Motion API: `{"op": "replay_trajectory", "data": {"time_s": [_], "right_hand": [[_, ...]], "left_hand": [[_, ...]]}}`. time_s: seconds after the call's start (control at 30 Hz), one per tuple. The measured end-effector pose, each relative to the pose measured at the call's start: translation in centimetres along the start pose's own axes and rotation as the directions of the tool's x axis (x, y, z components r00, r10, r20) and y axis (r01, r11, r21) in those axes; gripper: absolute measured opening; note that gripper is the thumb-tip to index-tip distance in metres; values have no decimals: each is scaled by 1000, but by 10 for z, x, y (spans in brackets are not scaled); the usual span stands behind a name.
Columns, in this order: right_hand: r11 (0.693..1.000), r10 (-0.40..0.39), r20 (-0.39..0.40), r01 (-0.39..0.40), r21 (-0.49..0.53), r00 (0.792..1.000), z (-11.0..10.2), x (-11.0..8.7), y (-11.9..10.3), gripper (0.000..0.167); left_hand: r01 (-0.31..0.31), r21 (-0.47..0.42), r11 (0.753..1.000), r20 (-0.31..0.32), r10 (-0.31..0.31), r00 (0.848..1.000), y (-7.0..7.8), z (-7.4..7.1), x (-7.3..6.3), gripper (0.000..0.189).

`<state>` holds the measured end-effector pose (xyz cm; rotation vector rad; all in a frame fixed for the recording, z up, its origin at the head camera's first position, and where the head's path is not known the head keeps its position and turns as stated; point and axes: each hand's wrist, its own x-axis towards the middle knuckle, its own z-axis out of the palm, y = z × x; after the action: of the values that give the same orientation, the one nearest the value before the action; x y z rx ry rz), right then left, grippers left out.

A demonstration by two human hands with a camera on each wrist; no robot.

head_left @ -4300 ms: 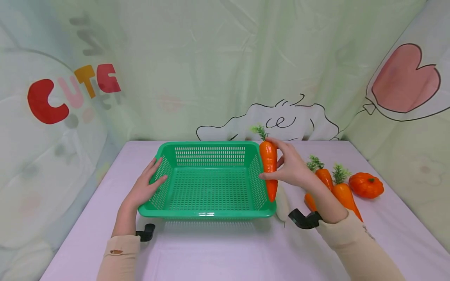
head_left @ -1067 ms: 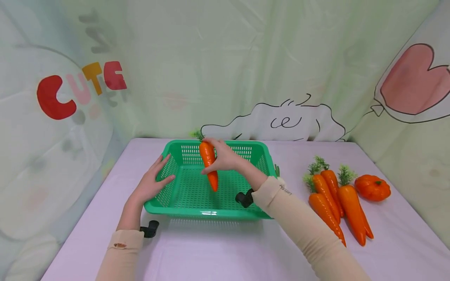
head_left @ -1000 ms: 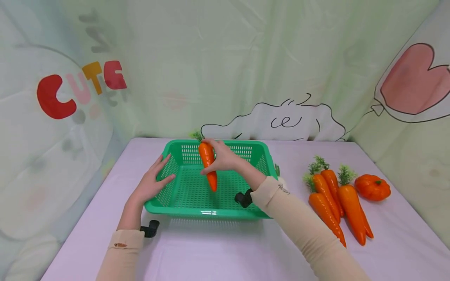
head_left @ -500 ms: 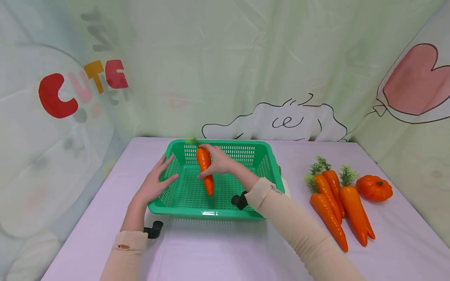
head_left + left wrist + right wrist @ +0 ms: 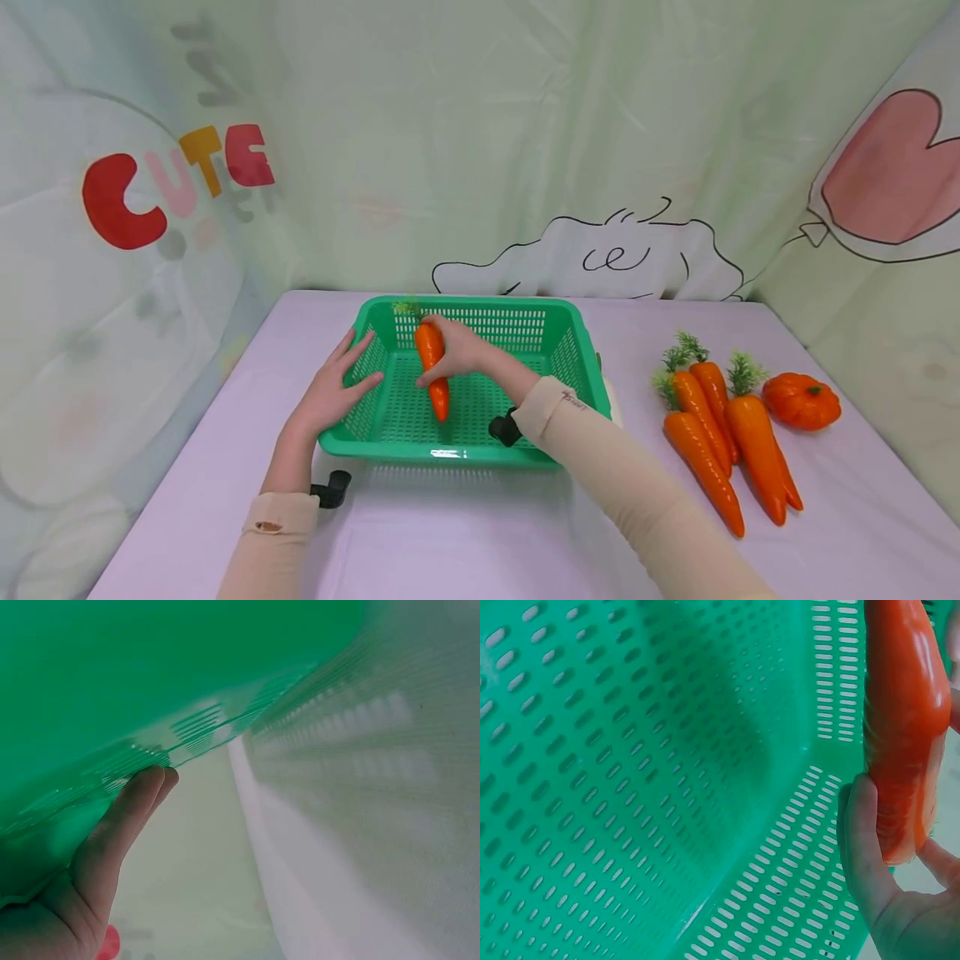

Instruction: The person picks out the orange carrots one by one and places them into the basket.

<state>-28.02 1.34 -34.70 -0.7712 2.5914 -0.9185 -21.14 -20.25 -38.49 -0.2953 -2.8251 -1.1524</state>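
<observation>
A green perforated plastic basket (image 5: 450, 454) stands on the table. My right hand (image 5: 459, 348) holds an orange toy carrot (image 5: 431, 342) inside it, left of the middle, between thumb and fingers. The carrot's leafy top points to the back wall and its tip to the front. In the right wrist view the carrot (image 5: 906, 712) is close to the basket's mesh walls. My left hand (image 5: 330, 396) lies against the basket's left side, with fingers extended. The left wrist view shows its fingers (image 5: 135, 799) touching the mesh wall from outside.
Several toy carrots (image 5: 753, 442) with green tufts lie on the table (image 5: 450, 542) at the right. An orange pumpkin (image 5: 801, 402) is just behind them. A white vegetable (image 5: 613, 402) shows beside the basket's right wall, mostly hidden. A printed curtain (image 5: 487, 150) rises behind.
The right hand has brought the carrot from the basket's right edge leftward over the inside, then lower into it. The left hand stays at the left side.
</observation>
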Motion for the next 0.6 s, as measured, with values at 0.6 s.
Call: {"op": "replay_trajectory", "data": {"time_s": [0.6], "right_hand": [[989, 107, 123, -118, 88, 987, 15, 9, 5, 92]], "left_hand": [[-5, 7, 1000, -6, 5, 1000, -1, 0, 0, 68]]}}
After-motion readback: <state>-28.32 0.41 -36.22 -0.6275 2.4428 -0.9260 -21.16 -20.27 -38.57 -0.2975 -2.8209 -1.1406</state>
